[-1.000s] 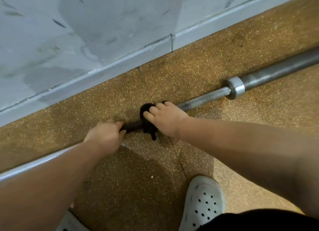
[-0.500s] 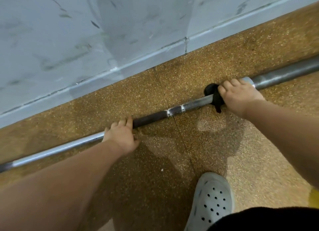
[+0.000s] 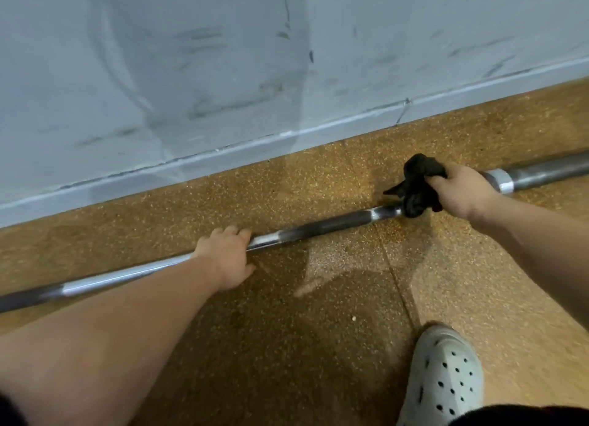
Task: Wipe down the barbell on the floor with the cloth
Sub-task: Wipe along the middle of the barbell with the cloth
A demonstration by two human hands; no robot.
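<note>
Barbell (image 3: 318,228) lies on speckled brown floor (image 3: 287,346), running from near left to far right, alongside the grey wall (image 3: 191,75). Left hand (image 3: 224,256) sits on the shaft around mid-frame, fingers hooked over its far side, grasping it. Further right, a bunched black cloth (image 3: 417,186) is against the shaft, clutched in the right hand (image 3: 460,191), just left of the bright collar (image 3: 503,181). Pale perforated clog (image 3: 443,378) at near right.

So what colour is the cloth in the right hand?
Black. The cloth, gripped by the right hand at the barbell, shows best in the head view.
</note>
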